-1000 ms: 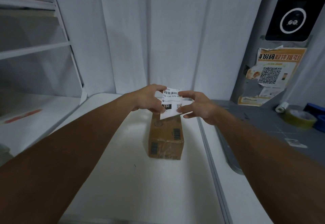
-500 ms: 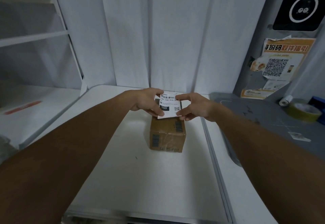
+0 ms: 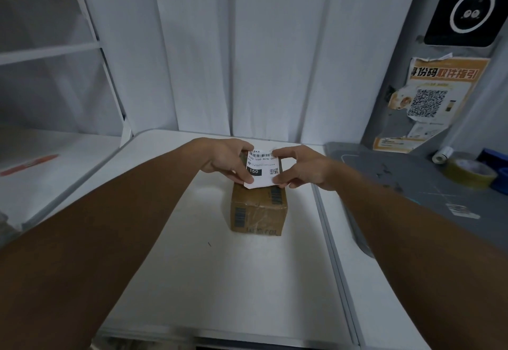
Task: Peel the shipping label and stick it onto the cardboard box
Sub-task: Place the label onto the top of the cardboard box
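A small brown cardboard box (image 3: 258, 212) wrapped in clear tape stands in the middle of the white table (image 3: 192, 281). Over its far top face lies a white shipping label (image 3: 262, 168) with a barcode, a black "150" block and a QR code. My left hand (image 3: 228, 158) pinches the label's left edge. My right hand (image 3: 299, 168) pinches its right edge. The label looks flat against or just above the box top; I cannot tell whether it touches. The far half of the box is hidden under the label and my hands.
White shelving (image 3: 49, 49) stands at the left. A grey mat (image 3: 412, 184) lies to the right with a roll of brownish tape (image 3: 470, 172), a small white roll (image 3: 442, 155) and a blue object (image 3: 494, 162). An orange QR poster (image 3: 431, 102) hangs on the right wall.
Both hands have lowered the label from an upright hold above the box to a flat position over the box's far top. The box has stayed in place.
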